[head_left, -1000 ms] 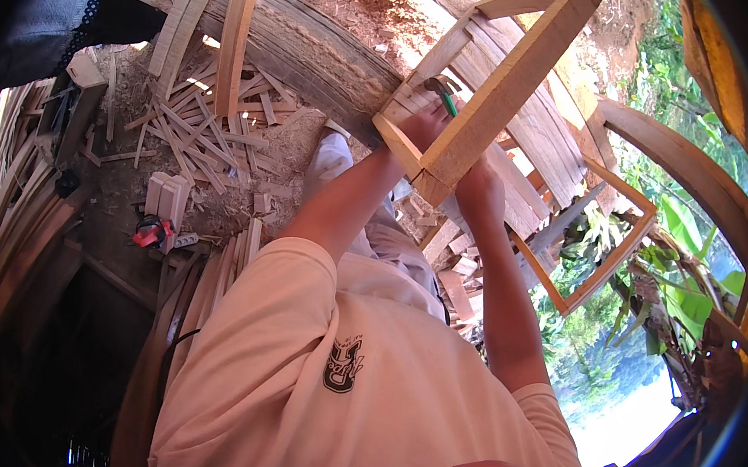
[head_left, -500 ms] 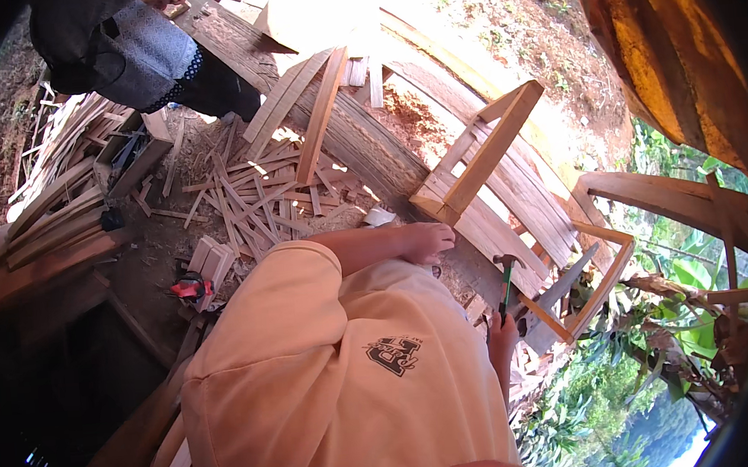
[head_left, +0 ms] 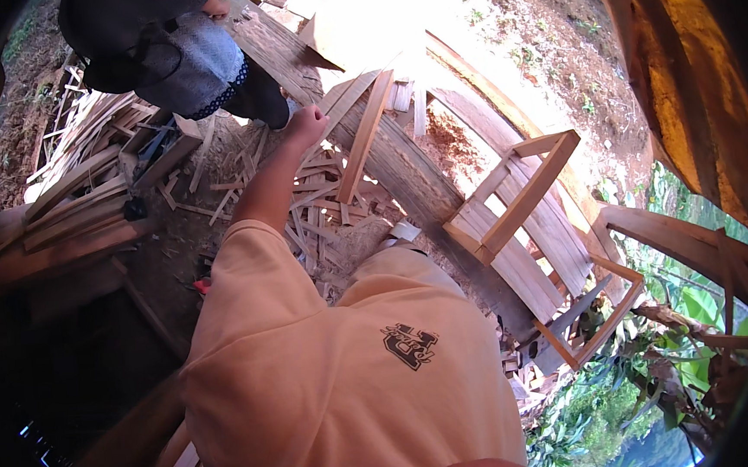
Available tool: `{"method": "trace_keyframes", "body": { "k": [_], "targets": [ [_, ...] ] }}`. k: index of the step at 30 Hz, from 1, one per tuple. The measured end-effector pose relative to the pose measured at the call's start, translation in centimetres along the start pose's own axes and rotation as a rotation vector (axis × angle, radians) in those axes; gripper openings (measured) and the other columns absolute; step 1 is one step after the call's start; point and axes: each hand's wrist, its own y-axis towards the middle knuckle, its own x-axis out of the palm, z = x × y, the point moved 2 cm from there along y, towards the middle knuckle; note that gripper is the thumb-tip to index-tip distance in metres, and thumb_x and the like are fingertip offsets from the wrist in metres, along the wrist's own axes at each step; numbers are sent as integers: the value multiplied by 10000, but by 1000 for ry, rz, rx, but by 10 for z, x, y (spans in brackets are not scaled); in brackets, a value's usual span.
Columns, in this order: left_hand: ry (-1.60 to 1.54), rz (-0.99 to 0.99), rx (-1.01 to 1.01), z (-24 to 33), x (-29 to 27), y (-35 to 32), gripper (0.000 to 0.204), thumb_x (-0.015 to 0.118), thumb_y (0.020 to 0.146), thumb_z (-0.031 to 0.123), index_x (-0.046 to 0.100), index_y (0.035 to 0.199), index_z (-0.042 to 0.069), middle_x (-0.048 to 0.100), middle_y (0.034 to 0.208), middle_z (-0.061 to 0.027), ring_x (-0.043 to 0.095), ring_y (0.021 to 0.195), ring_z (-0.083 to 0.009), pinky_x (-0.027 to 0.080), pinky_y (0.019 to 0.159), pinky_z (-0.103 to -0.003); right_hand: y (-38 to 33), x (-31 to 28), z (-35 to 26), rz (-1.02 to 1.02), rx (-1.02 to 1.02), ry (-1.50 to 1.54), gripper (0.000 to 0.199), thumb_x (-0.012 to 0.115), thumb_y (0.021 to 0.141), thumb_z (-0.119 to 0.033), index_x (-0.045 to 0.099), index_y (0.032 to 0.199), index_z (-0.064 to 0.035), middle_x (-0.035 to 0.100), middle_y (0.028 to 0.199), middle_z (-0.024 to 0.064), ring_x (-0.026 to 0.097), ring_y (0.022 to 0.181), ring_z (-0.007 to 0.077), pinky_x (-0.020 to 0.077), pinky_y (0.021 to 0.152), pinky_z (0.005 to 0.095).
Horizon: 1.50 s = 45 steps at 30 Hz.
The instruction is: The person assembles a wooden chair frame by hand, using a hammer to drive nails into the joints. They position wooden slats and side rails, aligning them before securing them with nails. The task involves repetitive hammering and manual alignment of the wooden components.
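Observation:
My left hand [head_left: 307,125] reaches forward, its fingers curled closed. Behind it lie pale wooden boards [head_left: 349,105], angled across a thick weathered beam [head_left: 386,159]. Whether the hand grips or touches one of them, I cannot make out. A reddish wooden strip [head_left: 365,136] lies just right of these boards. Farther right, an upright rectangular wooden frame [head_left: 529,198] stands on planks. A second wooden frame [head_left: 604,326] sits near the right end, with a saw [head_left: 570,313] beside it. My right hand is out of view, and no hammer shows.
A person [head_left: 193,60] in a grey patterned garment stands at the far left, one hand [head_left: 216,5] near the beam. Wood offcuts [head_left: 315,190] litter the ground. A wooden box [head_left: 169,151] and stacked strips [head_left: 86,206] lie left; a curved timber [head_left: 682,234] juts in at right.
My left hand has swung forward and left, from near my waist to the boards. My right hand and the green-handled hammer have left the view. The whole scene has shifted right and down.

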Motion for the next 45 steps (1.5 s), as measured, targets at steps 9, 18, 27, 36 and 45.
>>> {"method": "trace_keyframes", "body": {
  "k": [9,18,27,36,45],
  "targets": [
    [174,22,-405,-32,16,68,277,697,870,268,778,1040,64,752,1074,-203,724,1057,-364,593,886,-458,-25,19,-36,-13,90,30,396,671,947,-392,698,947,4,699,805,226,701,768,394,523,711,493],
    [100,183,-417,-34,12,95,252,622,900,226,756,1025,54,734,1115,-210,721,1037,-383,588,871,-488,-46,36,-44,-27,160,39,408,679,935,-401,713,945,6,703,802,227,707,763,385,530,712,483],
    [583,71,39,-25,-4,109,198,502,997,195,680,1046,125,683,1080,-101,697,1026,-334,567,847,-482,-70,50,-49,-35,207,40,421,688,922,-410,729,942,8,707,798,229,714,759,375,537,714,474],
    [827,-48,248,-38,-6,118,155,543,965,112,601,1095,52,655,1143,-140,666,1095,-329,580,860,-467,-96,48,-14,-42,317,-15,433,696,909,-418,745,940,11,712,795,231,720,755,366,544,715,465],
    [202,503,239,28,-20,93,162,545,986,118,573,1070,-17,658,1054,-231,641,1001,-419,514,876,-501,-170,102,182,-280,496,-220,446,704,897,-427,760,937,13,716,792,233,726,750,356,551,717,455]
  ]
}}
